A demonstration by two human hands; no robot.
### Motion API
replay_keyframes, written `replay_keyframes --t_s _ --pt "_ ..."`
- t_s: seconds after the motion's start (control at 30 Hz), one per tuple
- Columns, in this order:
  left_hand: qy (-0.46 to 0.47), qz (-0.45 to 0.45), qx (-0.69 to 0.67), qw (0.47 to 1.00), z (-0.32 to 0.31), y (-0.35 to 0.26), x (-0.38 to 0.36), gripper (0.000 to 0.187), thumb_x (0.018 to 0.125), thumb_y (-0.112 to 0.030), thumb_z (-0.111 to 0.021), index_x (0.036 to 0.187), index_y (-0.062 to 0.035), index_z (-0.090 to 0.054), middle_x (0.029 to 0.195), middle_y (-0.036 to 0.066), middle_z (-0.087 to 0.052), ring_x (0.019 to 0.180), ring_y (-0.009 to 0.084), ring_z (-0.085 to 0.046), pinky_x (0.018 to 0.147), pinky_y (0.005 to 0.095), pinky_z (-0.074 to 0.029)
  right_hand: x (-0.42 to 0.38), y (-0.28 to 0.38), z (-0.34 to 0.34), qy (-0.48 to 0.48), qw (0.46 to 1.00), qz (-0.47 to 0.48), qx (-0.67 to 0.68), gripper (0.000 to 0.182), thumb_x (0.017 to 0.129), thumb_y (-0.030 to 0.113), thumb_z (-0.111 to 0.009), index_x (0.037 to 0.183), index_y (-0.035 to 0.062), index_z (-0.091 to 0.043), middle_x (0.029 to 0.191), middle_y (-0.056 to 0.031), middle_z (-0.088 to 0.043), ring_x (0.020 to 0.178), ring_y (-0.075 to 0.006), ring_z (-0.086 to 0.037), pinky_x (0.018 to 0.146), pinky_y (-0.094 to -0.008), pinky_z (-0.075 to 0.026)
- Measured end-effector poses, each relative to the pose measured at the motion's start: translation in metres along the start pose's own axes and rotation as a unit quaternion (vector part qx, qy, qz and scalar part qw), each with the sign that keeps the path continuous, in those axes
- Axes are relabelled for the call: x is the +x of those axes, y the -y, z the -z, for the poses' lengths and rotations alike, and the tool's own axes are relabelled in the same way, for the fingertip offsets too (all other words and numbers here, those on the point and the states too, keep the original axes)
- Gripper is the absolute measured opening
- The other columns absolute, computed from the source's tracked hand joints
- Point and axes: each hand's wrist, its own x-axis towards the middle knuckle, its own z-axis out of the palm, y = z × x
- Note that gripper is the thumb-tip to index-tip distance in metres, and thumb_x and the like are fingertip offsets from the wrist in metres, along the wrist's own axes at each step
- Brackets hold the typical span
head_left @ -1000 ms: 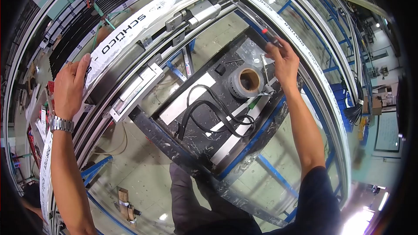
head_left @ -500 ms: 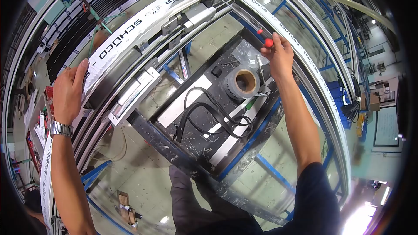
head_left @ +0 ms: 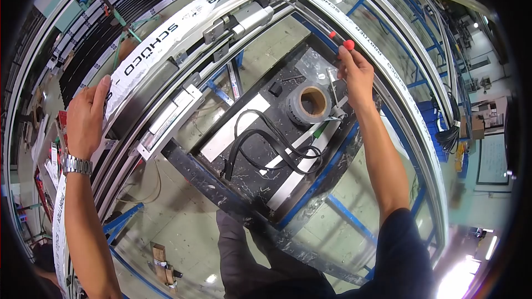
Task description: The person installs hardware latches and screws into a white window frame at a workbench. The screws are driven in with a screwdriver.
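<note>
On the left, my left hand [head_left: 86, 119] wraps over the edge of the long frame profile covered in white SCHÜCO film [head_left: 149, 50], its thumb lying along the film. My right hand [head_left: 357, 77] is at the right with fingers curled, the fingertips against a red ball knob [head_left: 348, 45]. A smaller red tip [head_left: 332, 34] is just up and left of that knob, by the right-hand profile. Between my hands, a silver metal fitting [head_left: 252, 20] sits on the inner side of the film-covered profile, and a second metal block [head_left: 172, 119] lies nearer my left hand.
Below the frame stands a black tray cart [head_left: 213, 188] with a tape roll [head_left: 308, 105], black cable [head_left: 271, 139], white strips [head_left: 235, 127] and a plastic bag [head_left: 316, 68]. Blue stands [head_left: 352, 218] and more profiles are at the right. My legs show at the bottom.
My right hand and the red ball knob have moved slightly up and to the right, and its fingers now sit below the knob. My left hand has stayed in place.
</note>
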Motion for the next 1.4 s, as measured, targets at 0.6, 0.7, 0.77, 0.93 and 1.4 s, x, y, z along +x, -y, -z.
replay_keyframes --t_s 0.6,0.7,0.77,0.93,1.4 --pt "-0.001 0.004 -0.005 1.0 0.001 0.0 0.0 0.062 0.096 -0.051 -0.044 0.099 0.0066 -0.066 0.079 0.024 -0.059 0.072 0.0362 -0.053 0.07 0.0433 -0.039 -0.003 0.009 -0.01 -0.009 0.995 0.027 0.096 0.043 0.092 0.023 -0.064 0.124 0.0004 -0.046 0.088 -0.0093 -0.064 0.066 -0.0163 -0.066 0.064 -0.0294 -0.054" --pt "-0.004 0.007 -0.01 1.0 0.0 -0.001 0.0 0.062 0.096 -0.051 -0.044 0.099 0.0066 -0.066 0.08 0.024 -0.06 0.073 0.0362 -0.054 0.071 0.0432 -0.039 -0.003 0.0 -0.008 0.016 0.985 0.109 0.13 0.039 0.093 0.015 -0.06 0.126 -0.0001 -0.046 0.099 -0.0145 -0.067 0.069 -0.0178 -0.067 0.066 -0.0276 -0.053" --pt "-0.012 -0.006 -0.014 1.0 -0.002 0.004 0.001 0.062 0.096 -0.051 -0.044 0.099 0.0065 -0.067 0.08 0.024 -0.06 0.073 0.0358 -0.054 0.071 0.0431 -0.04 -0.009 -0.003 -0.013 -0.007 0.975 0.22 0.01 0.035 0.094 0.014 -0.057 0.125 0.0 -0.048 0.1 -0.0153 -0.068 0.069 -0.0172 -0.067 0.066 -0.0266 -0.053" --pt "0.007 0.015 -0.004 1.0 0.001 0.0 0.001 0.062 0.096 -0.051 -0.044 0.098 0.0064 -0.066 0.08 0.023 -0.06 0.072 0.0354 -0.053 0.07 0.0427 -0.04 -0.013 0.009 -0.008 -0.016 0.976 0.174 -0.129 0.029 0.094 0.023 -0.058 0.111 -0.0008 -0.06 0.083 -0.0087 -0.069 0.065 -0.013 -0.064 0.065 -0.0233 -0.051" --pt "0.011 0.01 0.003 1.0 0.003 -0.003 0.0 0.063 0.096 -0.052 -0.044 0.093 0.008 -0.064 0.079 0.026 -0.06 0.073 0.0365 -0.054 0.071 0.0437 -0.039 0.012 0.005 -0.01 -0.033 0.984 -0.052 0.167 0.046 0.095 0.03 -0.059 0.122 -0.0048 -0.047 0.093 -0.0162 -0.065 0.069 -0.0207 -0.067 0.068 -0.0336 -0.056"
